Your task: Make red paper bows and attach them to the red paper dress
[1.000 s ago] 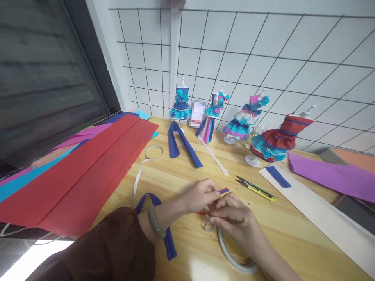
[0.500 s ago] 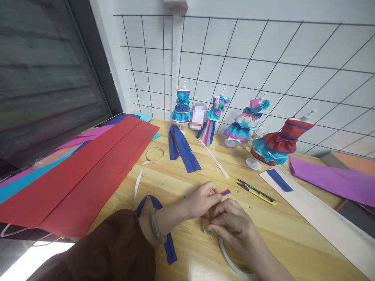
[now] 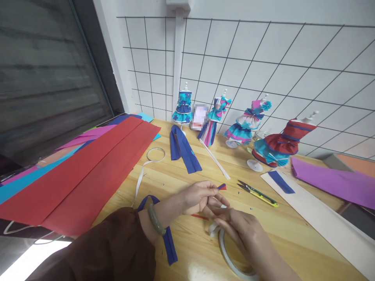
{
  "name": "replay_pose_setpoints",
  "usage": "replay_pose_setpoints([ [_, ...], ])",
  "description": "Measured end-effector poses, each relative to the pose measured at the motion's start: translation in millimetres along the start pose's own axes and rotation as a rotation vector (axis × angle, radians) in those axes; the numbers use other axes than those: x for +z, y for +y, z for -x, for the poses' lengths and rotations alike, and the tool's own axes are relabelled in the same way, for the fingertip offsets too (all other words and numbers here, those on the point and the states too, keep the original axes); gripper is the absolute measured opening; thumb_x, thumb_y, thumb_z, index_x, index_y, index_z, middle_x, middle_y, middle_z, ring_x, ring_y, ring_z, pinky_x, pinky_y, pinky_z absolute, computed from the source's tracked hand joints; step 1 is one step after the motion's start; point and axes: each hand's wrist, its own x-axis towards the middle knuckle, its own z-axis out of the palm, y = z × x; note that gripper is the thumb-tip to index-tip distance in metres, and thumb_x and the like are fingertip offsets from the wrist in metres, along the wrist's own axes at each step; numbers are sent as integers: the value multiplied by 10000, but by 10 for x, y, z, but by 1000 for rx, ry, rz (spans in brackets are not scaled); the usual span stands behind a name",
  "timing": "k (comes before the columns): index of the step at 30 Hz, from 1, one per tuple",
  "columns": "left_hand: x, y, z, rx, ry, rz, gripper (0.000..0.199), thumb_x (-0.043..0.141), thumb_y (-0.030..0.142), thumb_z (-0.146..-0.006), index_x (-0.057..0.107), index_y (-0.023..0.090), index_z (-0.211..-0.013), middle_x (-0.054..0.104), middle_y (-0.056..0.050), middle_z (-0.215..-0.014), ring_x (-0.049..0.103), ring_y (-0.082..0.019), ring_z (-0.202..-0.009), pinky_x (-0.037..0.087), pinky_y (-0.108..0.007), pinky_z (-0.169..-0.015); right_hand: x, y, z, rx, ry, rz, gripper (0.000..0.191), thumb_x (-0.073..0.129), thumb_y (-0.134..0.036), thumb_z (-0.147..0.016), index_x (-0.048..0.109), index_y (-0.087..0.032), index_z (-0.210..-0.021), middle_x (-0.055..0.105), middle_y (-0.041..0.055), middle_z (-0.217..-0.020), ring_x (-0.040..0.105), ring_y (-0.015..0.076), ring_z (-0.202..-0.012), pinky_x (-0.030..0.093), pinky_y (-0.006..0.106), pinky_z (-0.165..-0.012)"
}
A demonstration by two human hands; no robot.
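Observation:
Between thumb and finger, my left hand pinches a small folded red and blue paper piece. My right hand is closed on the white tape, its fingertips close to my left fingers. The roll of tape lies on the table under my right hand. A thin red strip shows beneath my left hand. The blue strip passes under my left forearm. Yellow-handled snips lie to the right of my hands.
Red paper covers the left side. Four small dress forms, one in a red dress, stand by the wall grid. Folded blue paper and a ribbon roll lie mid-table. White paper lies right.
The paper piece in my left hand has turned and shows more red. My right hand has shifted slightly down and right, and white tape now shows between the hands.

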Motion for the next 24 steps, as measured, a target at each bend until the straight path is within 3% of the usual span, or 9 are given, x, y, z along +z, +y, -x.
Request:
replay_pose_setpoints([
  [5,30,-15,-7,62,64,3,253,592,304,-729,409,151,-813,608,-135,-944,615,-223,-842,490,-254,-487,-12,36,-5,18,-69,-15,246,386,-325,-895,576,-211,-790,678,47,-646,630,160,-536,465,239,-497],
  [10,118,-64,-12,175,194,-297,276,565,371,-741,404,154,-797,623,-120,-891,613,-153,-719,393,-141,-399,73,34,0,-4,-86,-4,292,396,-354,-887,567,-205,-704,640,48,-591,602,153,-510,448,236,-483],
  [13,150,-80,-7,228,193,-340,283,538,401,-753,392,163,-802,627,-102,-869,611,-138,-657,367,-134,-346,104,14,-1,-11,-104,-76,270,392,-330,-894,578,-199,-749,643,45,-626,603,146,-550,453,233,-517],
  [20,165,-59,2,251,194,-136,209,510,322,-782,371,170,-814,647,-78,-820,563,-93,-444,342,-145,-286,107,-24,-14,144,-52,-306,212,436,-296,-877,562,-199,-737,643,25,-655,609,134,-586,467,222,-545],
  [24,139,-73,-16,222,132,45,186,496,303,-790,379,167,-840,644,-108,-861,601,-126,-508,346,-149,-284,82,-34,-11,213,-45,-434,235,447,-310,-866,547,-193,-687,621,21,-601,603,137,-567,476,223,-541],
])
